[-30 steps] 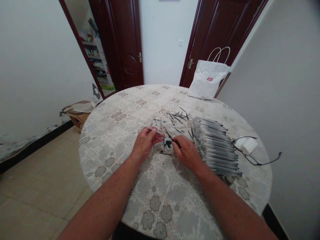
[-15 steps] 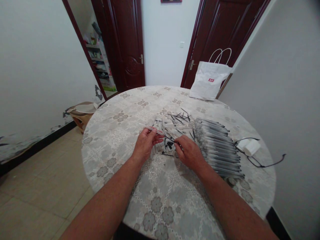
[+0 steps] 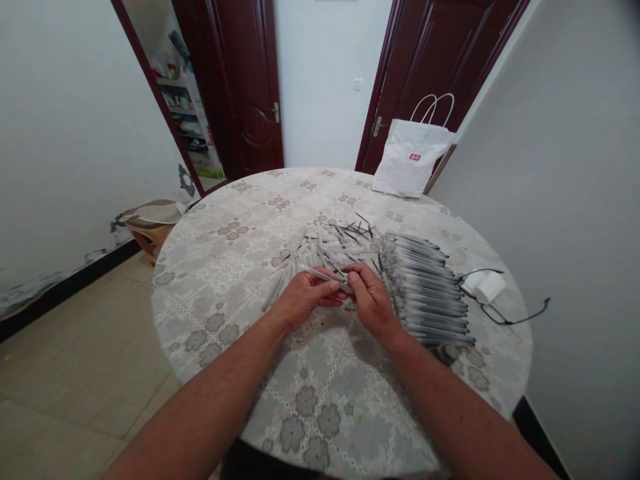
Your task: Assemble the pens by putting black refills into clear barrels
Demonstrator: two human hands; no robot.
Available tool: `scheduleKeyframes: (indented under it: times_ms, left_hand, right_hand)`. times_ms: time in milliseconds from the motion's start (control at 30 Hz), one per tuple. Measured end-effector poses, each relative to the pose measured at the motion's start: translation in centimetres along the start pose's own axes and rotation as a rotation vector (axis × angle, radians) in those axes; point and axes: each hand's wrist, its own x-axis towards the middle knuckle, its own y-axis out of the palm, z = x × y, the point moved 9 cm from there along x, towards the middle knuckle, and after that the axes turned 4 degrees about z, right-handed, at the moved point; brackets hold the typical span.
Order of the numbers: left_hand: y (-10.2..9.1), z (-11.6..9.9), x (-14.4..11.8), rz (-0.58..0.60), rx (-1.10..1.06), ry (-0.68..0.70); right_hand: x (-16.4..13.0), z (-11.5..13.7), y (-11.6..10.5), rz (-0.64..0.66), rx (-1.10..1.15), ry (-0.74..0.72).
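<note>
A clear pen barrel lies slanted in my left hand, whose fingers and thumb are closed around it. My right hand is pinched at the barrel's right end, on the pen refill it brought there; the fingers mostly hide that refill. Just beyond both hands spreads a loose pile of clear barrels and dark refills. More clear barrels lie beside my left wrist. To the right of my right hand, a neat stack of pens lies side by side, dark ends pointing right.
Black-framed glasses and a white roll-like object rest right of the stack. A white paper bag stands at the table's far right edge. The round table has a flowered cloth. A brown stool is at the left.
My hands have come together, and the dark refill that showed between them is now mostly out of sight at the barrel's end. The view has shifted slightly.
</note>
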Motion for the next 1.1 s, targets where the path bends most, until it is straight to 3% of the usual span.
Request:
scheduleKeyframes:
  times_ms: [200,300,367,467,600,667,800,1100]
  left_hand:
    - [2.0,1.4,-0.2,0.098,-0.029,-0.073]
    - [1.7,1.0,-0.3,0.091,-0.125,-0.077]
    - [0.5,-0.2,-0.2,0.026,-0.247,-0.020]
    - [-2.5,-2.6,-0.3,-0.148,-0.451,0.131]
    - [-5.0,-3.7,-0.4,-0.296,-0.572,0.197]
    - [-5.2,-3.5,-0.2,-0.305,-0.556,0.191]
    - [-4.7,-2.9,0.1,-0.294,-0.480,0.197]
    - [-5.2,-3.1,0.0,-0.316,-0.468,0.238]
  right_hand:
    - [-0.3,-0.8,1.1,-0.043,0.277,-0.015]
    - [0.2,-1.6,1.2,-0.032,0.489,0.003]
    - [0.6,-2.1,0.3,-0.075,0.491,0.033]
    - [1.2,-2.0,-1.2,-0.100,0.175,0.041]
    - [1.3,-0.1,-0.4,0.075,-0.327,-0.156]
    - [1.0,0.2,1.0,0.194,-0.462,-0.219]
    - [0.0,0.0,3.4,0.376,-0.619,-0.206]
    - [-0.8,-0.1,6.1,0.524,-0.871,-0.123]
